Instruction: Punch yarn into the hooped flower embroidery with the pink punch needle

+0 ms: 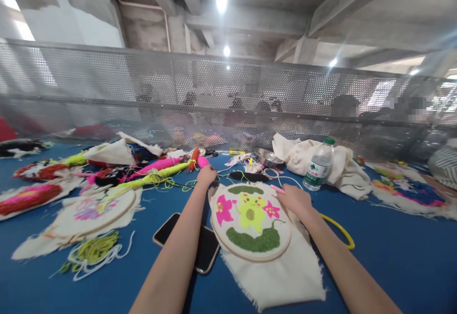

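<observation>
Hooped embroidery point(251, 219) lies on the tabletop point(389, 242), between your forearms. Right hand point(294, 201): grip closed on a slim pink tool point(277, 189). Left hand point(206, 179): grip unclear, beside a pink item point(203, 161). Best steady the hoop rim first.

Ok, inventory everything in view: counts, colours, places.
Front embroidery: 1, cream with green, yellow, pink, centre
Left embroidery: 1, cream with purple, left
Phone: 1, black, left of front embroidery
Pen-like tool: 1, pink, front embroidery's upper right edge
Yarn bundles: 2, olive and white, front left
Yarn and stitched pieces: several, mixed, back left
Stitched piece: 1, multicoloured, far right
Bottle: 1, clear with green cap, right
Bundled cloth: 1, cream, behind bottle
Bowl: 1, silver, back centre
Ring: 1, yellow, right
Table: 1, blue, beneath
Screen: 1, grey mesh, behind table
People: several, colours unclear, behind screen
Lights: several, white, overhead
Left hand: 1, at a pink item, hold unclear
Right hand: 1, fingers around pen-like tool
</observation>
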Demonstrator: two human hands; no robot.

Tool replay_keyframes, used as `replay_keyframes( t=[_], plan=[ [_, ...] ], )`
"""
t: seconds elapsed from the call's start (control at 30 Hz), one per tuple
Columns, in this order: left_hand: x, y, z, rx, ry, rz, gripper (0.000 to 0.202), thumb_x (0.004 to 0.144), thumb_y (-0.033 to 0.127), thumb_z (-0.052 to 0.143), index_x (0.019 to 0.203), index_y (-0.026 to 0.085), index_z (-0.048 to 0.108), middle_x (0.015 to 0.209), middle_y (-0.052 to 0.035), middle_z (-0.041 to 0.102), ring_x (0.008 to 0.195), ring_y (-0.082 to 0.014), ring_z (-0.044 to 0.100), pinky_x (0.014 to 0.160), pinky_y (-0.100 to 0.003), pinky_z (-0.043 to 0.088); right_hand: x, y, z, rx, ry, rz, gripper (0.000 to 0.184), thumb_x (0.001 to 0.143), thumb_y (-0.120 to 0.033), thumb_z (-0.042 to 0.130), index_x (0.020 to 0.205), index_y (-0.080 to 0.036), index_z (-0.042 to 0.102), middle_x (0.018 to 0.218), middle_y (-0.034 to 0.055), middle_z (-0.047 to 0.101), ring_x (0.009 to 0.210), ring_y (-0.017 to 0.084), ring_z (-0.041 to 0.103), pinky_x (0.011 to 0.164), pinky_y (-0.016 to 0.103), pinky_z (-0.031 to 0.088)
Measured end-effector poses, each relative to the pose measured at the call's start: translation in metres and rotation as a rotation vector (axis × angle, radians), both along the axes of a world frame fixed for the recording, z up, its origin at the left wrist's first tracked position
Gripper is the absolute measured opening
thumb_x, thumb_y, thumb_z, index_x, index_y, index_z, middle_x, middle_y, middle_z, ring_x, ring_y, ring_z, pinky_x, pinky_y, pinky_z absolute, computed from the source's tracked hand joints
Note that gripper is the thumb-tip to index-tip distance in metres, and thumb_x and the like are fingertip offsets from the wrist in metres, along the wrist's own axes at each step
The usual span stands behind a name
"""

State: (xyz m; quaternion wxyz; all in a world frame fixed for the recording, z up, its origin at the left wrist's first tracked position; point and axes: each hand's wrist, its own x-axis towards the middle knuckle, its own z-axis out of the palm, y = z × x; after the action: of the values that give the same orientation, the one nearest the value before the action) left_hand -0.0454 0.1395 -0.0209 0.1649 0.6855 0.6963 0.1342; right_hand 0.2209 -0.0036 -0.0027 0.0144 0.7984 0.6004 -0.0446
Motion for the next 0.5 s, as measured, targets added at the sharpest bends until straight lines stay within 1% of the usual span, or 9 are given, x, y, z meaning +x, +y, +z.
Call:
replay_keyframes(
  t=[0.13,0.2,0.27,0.33,0.4,0.5],
  plan=[
    [-0.002,-0.002,0.010,0.007,-0.030,0.019,0.032,0.088,0.031,0.054,0.116,0.016,0.053,0.116,-0.0086,0.056,0.099,-0.0202,0.058,0.082,-0.040,0.051,0.001,0.001,-0.003,0.073,-0.009,0.007,0.039,0.091,-0.042,0.035,0.099,-0.014,0.061,0.103,0.0151,0.067,0.095,0.030,0.064,0.072,0.036,0.046],
    [-0.004,-0.004,0.021,0.035,-0.023,0.052,0.033,0.088,0.032,0.054,0.117,0.016,0.053,0.117,-0.0087,0.056,0.099,-0.0205,0.058,0.083,-0.041,0.050,0.004,0.003,-0.006,0.092,-0.015,0.005,0.038,0.090,-0.042,0.036,0.096,-0.015,0.062,0.101,0.0146,0.068,0.094,0.030,0.064,0.071,0.035,0.046],
    [-0.007,-0.006,0.035,0.072,-0.017,0.077,0.034,0.088,0.032,0.054,0.118,0.016,0.052,0.118,-0.0089,0.055,0.101,-0.0210,0.057,0.083,-0.041,0.050,0.005,0.005,-0.008,0.105,-0.022,0.003,0.036,0.090,-0.041,0.038,0.094,-0.015,0.062,0.100,0.0141,0.068,0.093,0.030,0.065,0.070,0.035,0.046],
    [-0.010,-0.006,0.050,0.088,-0.018,0.068,0.034,0.088,0.032,0.054,0.118,0.016,0.052,0.118,-0.0089,0.055,0.101,-0.0212,0.057,0.084,-0.041,0.050,0.003,0.007,-0.011,0.117,-0.032,0.008,0.033,0.089,-0.039,0.040,0.094,-0.015,0.061,0.099,0.0139,0.068,0.092,0.030,0.065,0.069,0.034,0.045],
    [-0.012,-0.006,0.062,0.076,-0.022,0.044,0.033,0.088,0.032,0.053,0.117,0.016,0.053,0.117,-0.0088,0.056,0.100,-0.0207,0.057,0.084,-0.041,0.050,-0.001,0.007,-0.014,0.129,-0.045,0.025,0.029,0.088,-0.036,0.041,0.096,-0.015,0.060,0.099,0.0140,0.068,0.092,0.029,0.065,0.070,0.034,0.045],
    [-0.009,-0.008,0.070,0.037,-0.027,-0.011,0.032,0.088,0.032,0.053,0.116,0.016,0.053,0.117,-0.0089,0.056,0.100,-0.0204,0.058,0.083,-0.041,0.050,-0.009,0.007,-0.017,0.130,-0.058,0.065,0.026,0.089,-0.030,0.041,0.101,-0.015,0.059,0.098,0.0139,0.068,0.094,0.028,0.064,0.072,0.033,0.044]
  ],
)
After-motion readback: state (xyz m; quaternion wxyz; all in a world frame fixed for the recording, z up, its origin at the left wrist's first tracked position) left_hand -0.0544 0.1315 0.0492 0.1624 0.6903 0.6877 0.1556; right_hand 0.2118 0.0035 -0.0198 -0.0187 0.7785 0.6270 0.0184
